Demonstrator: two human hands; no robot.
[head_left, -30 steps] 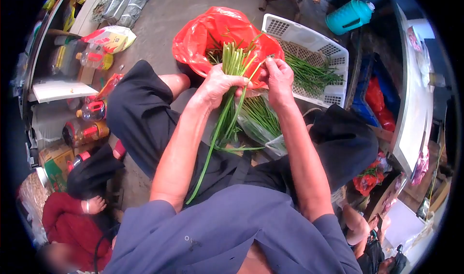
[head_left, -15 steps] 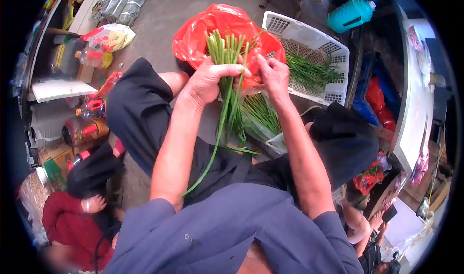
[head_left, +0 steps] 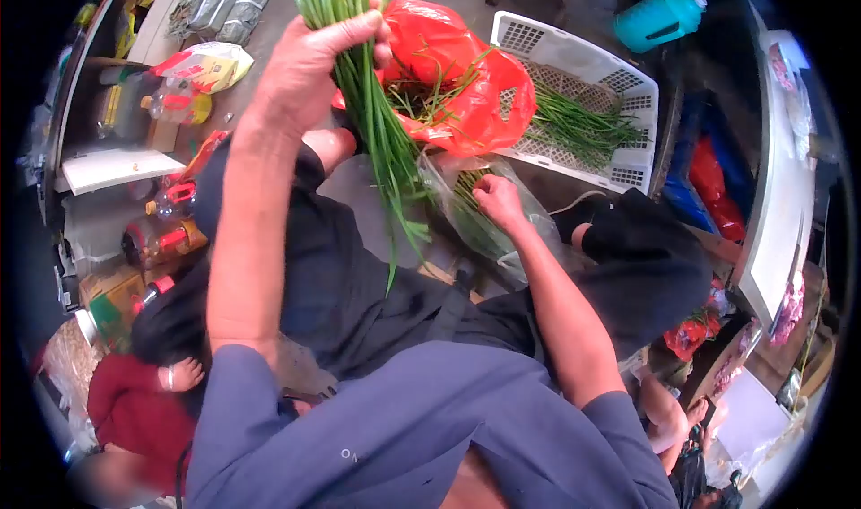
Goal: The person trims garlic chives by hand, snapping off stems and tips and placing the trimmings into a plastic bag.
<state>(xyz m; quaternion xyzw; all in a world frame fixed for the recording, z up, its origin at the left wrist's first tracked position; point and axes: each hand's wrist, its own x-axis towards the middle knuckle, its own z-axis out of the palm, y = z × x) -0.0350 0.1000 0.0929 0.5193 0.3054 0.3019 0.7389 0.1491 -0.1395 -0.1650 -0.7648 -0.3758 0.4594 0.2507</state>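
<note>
Head view: nearest to us are our dark blue shirt (head_left: 430, 419) and, beyond it, our dark trousers (head_left: 395, 285), with the knees spread apart. Between them, our right hand (head_left: 500, 201) is at a clear plastic bag (head_left: 437, 179), its fingers curled down toward the green stalks (head_left: 469, 186) lying inside. That grip looks narrow, but we cannot tell whether it has hold of a stalk.

Our left hand (head_left: 300, 74) is raised, out to the left of the right one. Its grip is closed around a thick bunch of long green stalks (head_left: 372, 105), the thumb laid across them; the pale ends point up and away from us, and the thin green ends hang down toward our lap.

Just beyond the clear bag, we see a red plastic bag (head_left: 489, 114) with its mouth open and green scraps (head_left: 430, 96) in it. Beside it on the right is a white basket (head_left: 619, 60), where more green stalks (head_left: 583, 128) lie in a loose pile. Farther off, we see a teal jug (head_left: 659, 20) past the basket's far right corner, and grey tied bundles (head_left: 229, 7) at the upper left.
</note>
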